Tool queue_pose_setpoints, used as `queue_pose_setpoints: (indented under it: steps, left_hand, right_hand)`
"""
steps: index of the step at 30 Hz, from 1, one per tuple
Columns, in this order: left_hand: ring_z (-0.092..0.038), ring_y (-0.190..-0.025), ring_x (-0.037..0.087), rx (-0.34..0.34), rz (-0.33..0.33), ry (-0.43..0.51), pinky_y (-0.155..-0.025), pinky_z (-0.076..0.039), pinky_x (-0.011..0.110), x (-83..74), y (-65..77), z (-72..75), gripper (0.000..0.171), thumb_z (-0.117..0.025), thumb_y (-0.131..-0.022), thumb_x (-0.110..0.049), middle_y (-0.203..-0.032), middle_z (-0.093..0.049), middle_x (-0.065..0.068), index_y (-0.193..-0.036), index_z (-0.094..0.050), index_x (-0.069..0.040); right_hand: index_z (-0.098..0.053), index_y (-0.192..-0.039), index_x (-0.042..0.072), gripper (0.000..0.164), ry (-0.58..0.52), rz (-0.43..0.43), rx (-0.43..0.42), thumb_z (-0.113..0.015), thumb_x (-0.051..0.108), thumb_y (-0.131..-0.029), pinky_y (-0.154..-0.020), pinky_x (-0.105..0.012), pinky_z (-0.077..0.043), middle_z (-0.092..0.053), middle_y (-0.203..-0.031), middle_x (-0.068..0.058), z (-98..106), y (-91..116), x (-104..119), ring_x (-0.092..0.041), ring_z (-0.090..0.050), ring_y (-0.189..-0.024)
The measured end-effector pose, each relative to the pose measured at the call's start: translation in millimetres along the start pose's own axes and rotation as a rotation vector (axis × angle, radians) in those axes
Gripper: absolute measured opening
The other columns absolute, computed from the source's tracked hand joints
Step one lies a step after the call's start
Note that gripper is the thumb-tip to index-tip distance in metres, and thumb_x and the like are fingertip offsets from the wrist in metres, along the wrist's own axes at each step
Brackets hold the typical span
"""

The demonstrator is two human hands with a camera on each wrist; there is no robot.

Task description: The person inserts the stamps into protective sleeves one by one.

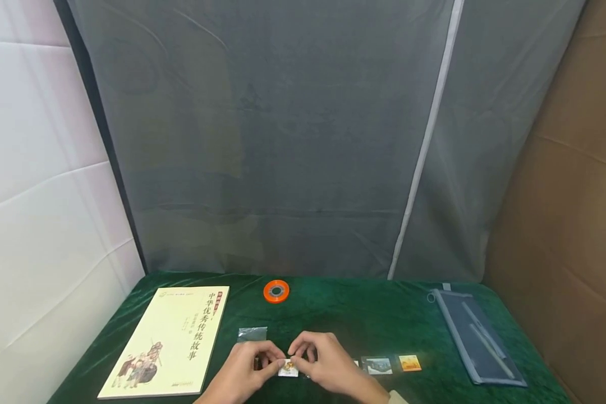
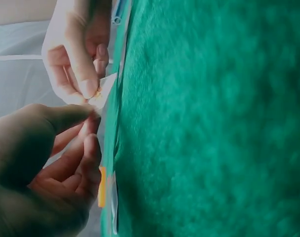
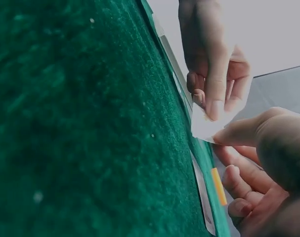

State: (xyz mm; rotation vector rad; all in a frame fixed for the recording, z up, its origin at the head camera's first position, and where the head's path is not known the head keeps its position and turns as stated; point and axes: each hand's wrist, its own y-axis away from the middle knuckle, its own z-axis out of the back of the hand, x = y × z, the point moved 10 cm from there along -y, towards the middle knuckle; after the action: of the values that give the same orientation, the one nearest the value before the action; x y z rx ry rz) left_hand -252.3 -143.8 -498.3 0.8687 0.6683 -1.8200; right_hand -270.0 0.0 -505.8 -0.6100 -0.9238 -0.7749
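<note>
Between both hands is a small white stamp (image 1: pixel 288 368) with a gold-coloured picture, held by its upper edge. My left hand (image 1: pixel 244 370) pinches one corner between thumb and forefinger. At the other corner, my right hand (image 1: pixel 333 363) pinches it the same way. The right wrist view shows the stamp (image 3: pixel 203 126) tilted, close over the green cloth. Just behind my left hand lies a small clear plastic bag (image 1: pixel 252 334). To the right of my right hand lie a stamp with a grey landscape (image 1: pixel 379 366) and an orange stamp (image 1: pixel 410 363); something white beside them is partly hidden by that hand.
A cream book (image 1: pixel 171 336) lies at the left on the green cloth (image 1: pixel 333 306). An orange ring-shaped roll (image 1: pixel 276 291), like tape, sits at the back. On the right lies a blue-edged zip pouch (image 1: pixel 477 336) with long thin tools inside. Fabric walls stand around the table.
</note>
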Motion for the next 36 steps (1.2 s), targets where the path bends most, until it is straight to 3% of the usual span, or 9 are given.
queue_pose_setpoints:
  steps: [5,12,22,28,32,36]
  left_hand:
    - [-0.06,-0.067,-0.003,0.031,-0.015,-0.034,-0.059,-0.05,0.021,-2.3,-1.7,1.3,0.006,-0.082,-0.098,-0.024,-0.08,-0.073,-0.013,-0.102,-0.079,-0.021]
    - [-0.058,-0.068,-0.005,0.068,-0.028,-0.064,-0.061,-0.048,0.02,-0.5,-2.4,-3.1,0.005,-0.083,-0.097,-0.019,-0.079,-0.071,-0.013,-0.1,-0.08,-0.019]
    - [-0.05,-0.077,-0.002,0.01,-0.056,-0.224,-0.069,-0.044,0.024,-2.5,-3.1,0.9,0.011,-0.088,-0.093,-0.027,-0.08,-0.062,-0.019,-0.096,-0.078,-0.024]
    - [-0.051,-0.079,-0.003,0.003,-0.072,-0.227,-0.069,-0.046,0.023,-1.4,-5.8,1.7,0.014,-0.089,-0.091,-0.03,-0.084,-0.061,-0.018,-0.099,-0.078,-0.026]
    - [-0.053,-0.075,-0.004,-0.03,-0.053,-0.199,-0.066,-0.049,0.021,4.2,-7.8,12.0,0.009,-0.085,-0.096,-0.025,-0.085,-0.062,-0.016,-0.101,-0.078,-0.023]
    - [-0.054,-0.071,-0.003,-0.148,0.013,-0.191,-0.065,-0.05,0.02,12.1,-7.5,37.6,0.002,-0.081,-0.099,-0.02,-0.084,-0.065,-0.014,-0.099,-0.08,-0.018]
  right_hand:
    - [-0.077,-0.1,0.025,0.008,0.106,0.024,0.002,-0.076,0.017,-0.101,-0.053,-0.016,-0.044,-0.074,-0.085,0.015,-5.2,-6.1,-0.9,0.005,-0.047,-0.057]
    - [-0.077,-0.1,0.025,0.008,0.223,0.058,0.016,-0.077,0.016,-0.101,-0.058,-0.013,-0.045,-0.072,-0.087,0.014,-10.9,-8.2,3.8,0.008,-0.047,-0.06]
    - [-0.077,-0.1,0.03,0.009,0.399,0.089,0.003,-0.077,0.021,-0.101,-0.072,-0.014,-0.046,-0.065,-0.089,0.022,-13.0,-7.9,2.7,0.008,-0.052,-0.081]
    - [-0.076,-0.101,0.032,0.012,0.508,0.116,-0.052,-0.082,0.023,-0.096,-0.079,-0.014,-0.047,-0.062,-0.092,0.021,-10.6,-3.8,6.0,0.006,-0.053,-0.088]
    - [-0.075,-0.104,0.033,0.015,0.538,0.132,-0.087,-0.082,0.023,-0.095,-0.082,-0.017,-0.048,-0.063,-0.095,0.02,-10.1,-2.0,15.1,0.004,-0.053,-0.09]
    - [-0.076,-0.107,0.031,0.014,0.516,0.158,-0.106,-0.081,0.023,-0.097,-0.081,-0.015,-0.047,-0.065,-0.097,0.018,-14.7,-4.3,28.1,0.004,-0.054,-0.09]
